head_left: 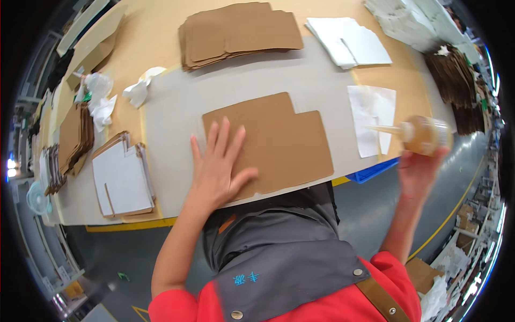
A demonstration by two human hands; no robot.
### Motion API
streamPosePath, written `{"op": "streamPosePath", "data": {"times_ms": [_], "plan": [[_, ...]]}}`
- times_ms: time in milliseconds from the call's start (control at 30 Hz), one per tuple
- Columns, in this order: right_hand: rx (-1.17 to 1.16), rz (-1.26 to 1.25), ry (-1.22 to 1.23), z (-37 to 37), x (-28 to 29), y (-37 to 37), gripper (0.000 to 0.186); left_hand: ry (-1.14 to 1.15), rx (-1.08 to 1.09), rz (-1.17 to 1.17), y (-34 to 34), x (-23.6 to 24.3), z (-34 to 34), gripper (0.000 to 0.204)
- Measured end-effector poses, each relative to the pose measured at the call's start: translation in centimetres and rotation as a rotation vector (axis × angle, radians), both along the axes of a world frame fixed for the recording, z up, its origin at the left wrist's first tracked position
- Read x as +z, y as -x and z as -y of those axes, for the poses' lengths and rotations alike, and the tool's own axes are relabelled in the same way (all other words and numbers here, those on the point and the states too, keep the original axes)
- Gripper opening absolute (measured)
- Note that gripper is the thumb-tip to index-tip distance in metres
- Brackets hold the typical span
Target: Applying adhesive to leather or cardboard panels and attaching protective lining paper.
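While a notched brown cardboard sheet (284,145) on grey matting (171,112) is touched by the spread, empty left hand (215,166), an amber long-nozzled bottle (421,135), label (441,134) blurred, is gripped by the right hand (419,169).

Left hand (212,170) flat on brown sheet (284,149), right hand (420,174) holding amber bottle (424,136) (nozzle (385,129) pointing left)

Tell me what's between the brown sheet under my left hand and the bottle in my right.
The head view shows grey mat, then white paper, between the brown sheet and the bottle.
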State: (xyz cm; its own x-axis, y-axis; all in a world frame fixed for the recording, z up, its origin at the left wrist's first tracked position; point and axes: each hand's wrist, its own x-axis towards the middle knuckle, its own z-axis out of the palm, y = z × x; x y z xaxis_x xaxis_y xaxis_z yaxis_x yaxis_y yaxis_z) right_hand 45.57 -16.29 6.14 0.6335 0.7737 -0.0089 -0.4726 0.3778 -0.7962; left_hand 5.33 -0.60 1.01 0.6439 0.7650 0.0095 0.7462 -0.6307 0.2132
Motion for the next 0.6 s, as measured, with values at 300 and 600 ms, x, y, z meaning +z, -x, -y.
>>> {"op": "streamPosePath", "data": {"times_ms": [300, 600], "plan": [[0.088, 0.121, 0.179, -3.4, -1.8, 11.1, 0.066, 0.053, -0.101, -0.012, 5.5, 0.2, 5.3, 0.082], [0.2, -0.164, 0.081, -7.4, -0.7, 13.4, 0.06, -0.092, 0.258, 0.828, 4.7, -0.6, 2.0, 0.021]]}}
